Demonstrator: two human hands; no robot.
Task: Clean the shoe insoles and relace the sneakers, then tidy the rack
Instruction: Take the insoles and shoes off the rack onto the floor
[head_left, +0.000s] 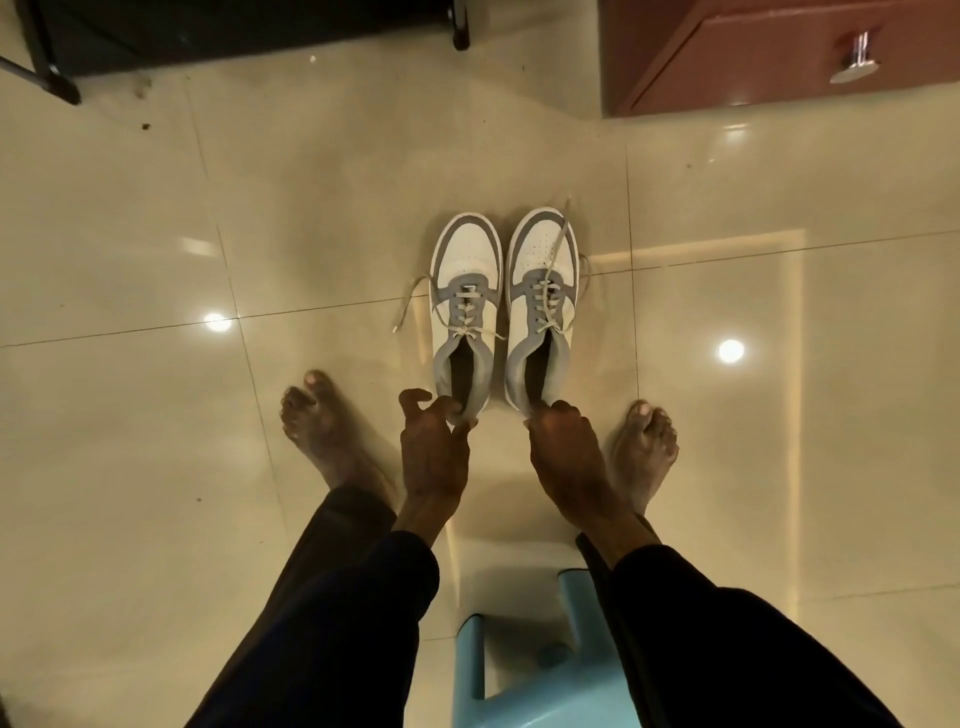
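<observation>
Both sneakers look laced but untied; left hand (434, 449) pinches the left sneaker (466, 291) by its heel, right hand (563, 447) grips the right sneaker (540, 291) likewise; racking likely remains

sneakers (504, 306) side by side, on floor (156, 234)

Both of your arms are covered by long sleeves in a dark fabric. Your left sleeve (358, 603) reads as dark navy, is loose-fitting and shows soft folds along its length. Its cuff ends at the wrist. Your right sleeve (706, 629) reads as near-black and ends at the wrist in the same way. Your left hand (434, 454) and right hand (566, 449) are bare beyond the cuffs. The left trouser leg (356, 512) is a dull dark grey, with its hem at the ankle. Your left foot (318, 423) and right foot (644, 449) are bare, with the toenails visible.
</observation>
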